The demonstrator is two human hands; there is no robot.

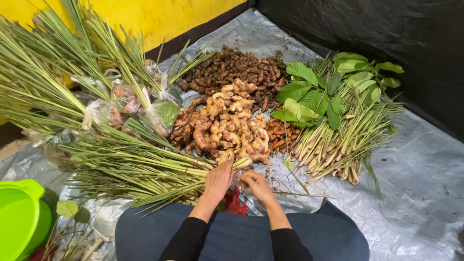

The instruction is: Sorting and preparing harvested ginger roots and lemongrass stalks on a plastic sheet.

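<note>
On the grey tarp (415, 193), seen from the head camera, two hands work close together. Left hand (218, 180) closes around the butt ends of one lemongrass bundle (145, 169). Right hand (256, 183) pinches at the same ends, its fingers curled; what it holds cannot be told. Ahead lie one pale ginger heap (232, 125), one darker root pile (237, 70), a second lemongrass bunch (338, 145), and one green basin (19, 217).

Green lemongrass (121, 164), tan ginger (232, 125), brown turmeric (237, 70), silver tarp (420, 193), yellow wall (159, 17).

Yellow wall (159, 17), black sheet (386, 38), grey tarpaulin floor (425, 193).
</note>
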